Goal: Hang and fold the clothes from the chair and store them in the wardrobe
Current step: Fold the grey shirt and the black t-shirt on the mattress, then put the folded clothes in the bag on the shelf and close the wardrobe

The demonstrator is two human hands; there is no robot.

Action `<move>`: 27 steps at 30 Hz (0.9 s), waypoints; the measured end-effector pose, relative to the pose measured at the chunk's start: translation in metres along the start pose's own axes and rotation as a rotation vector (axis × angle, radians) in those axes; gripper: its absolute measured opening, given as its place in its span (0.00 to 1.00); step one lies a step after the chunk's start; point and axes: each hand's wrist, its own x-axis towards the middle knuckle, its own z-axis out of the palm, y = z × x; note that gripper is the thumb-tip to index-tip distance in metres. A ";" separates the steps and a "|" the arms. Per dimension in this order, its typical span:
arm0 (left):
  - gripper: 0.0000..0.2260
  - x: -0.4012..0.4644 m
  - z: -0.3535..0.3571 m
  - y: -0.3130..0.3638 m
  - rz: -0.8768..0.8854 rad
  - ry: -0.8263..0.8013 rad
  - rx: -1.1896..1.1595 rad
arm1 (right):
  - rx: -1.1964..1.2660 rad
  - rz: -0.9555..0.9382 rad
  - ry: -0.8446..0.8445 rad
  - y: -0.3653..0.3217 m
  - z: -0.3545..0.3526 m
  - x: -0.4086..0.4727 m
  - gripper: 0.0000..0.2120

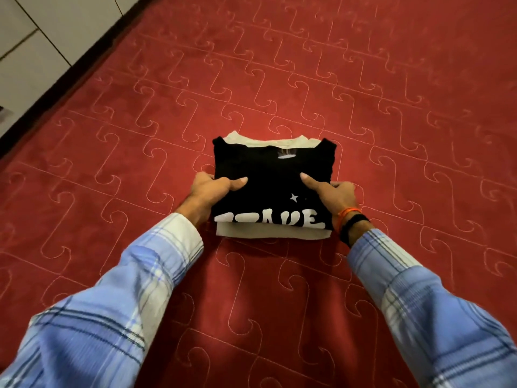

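Centre of the red quilted bedspread [279, 303]: two folded garments, stacked. Black T-shirt [272, 180] on top, white print facing up, collar away from the person. White garment [268, 232] underneath, showing as a strip at the near edge and at the far collar edge. Stack is squared up, edges roughly aligned.

Left hand [208, 190] grips the stack's left side, thumb pressed on top of the black shirt, fingers tucked under the edge, out of sight. Right hand [333, 193] mirrors it on the right side: thumb on top, fingers under. Both clamped on the pile, not just resting. My read: pinching both sides at once keeps the two layers from sliding apart and the folds from opening when it's lifted as one block.

Right wrist carries an orange thread and a black band [353, 224]. Blue checked sleeves [134, 289] on both arms.

Bedspread is flat around the pile. Pale tiled floor [30, 46] at top left, past the bed edge. No chair or wardrobe in view.

Folding looks done for these two; carrying them to the wardrobe is probably next.
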 end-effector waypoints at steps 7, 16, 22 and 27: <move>0.15 -0.014 0.000 0.000 -0.003 -0.058 -0.093 | 0.132 -0.057 -0.150 -0.002 0.003 -0.010 0.21; 0.22 -0.092 -0.040 0.003 0.028 -0.004 -0.178 | 0.236 -0.141 -0.244 -0.050 -0.012 -0.088 0.17; 0.17 -0.206 -0.113 0.027 0.042 0.110 -0.297 | 0.231 -0.233 -0.425 -0.113 -0.008 -0.192 0.15; 0.17 -0.303 -0.188 0.034 0.019 0.247 -0.506 | 0.231 -0.258 -0.614 -0.166 0.015 -0.287 0.14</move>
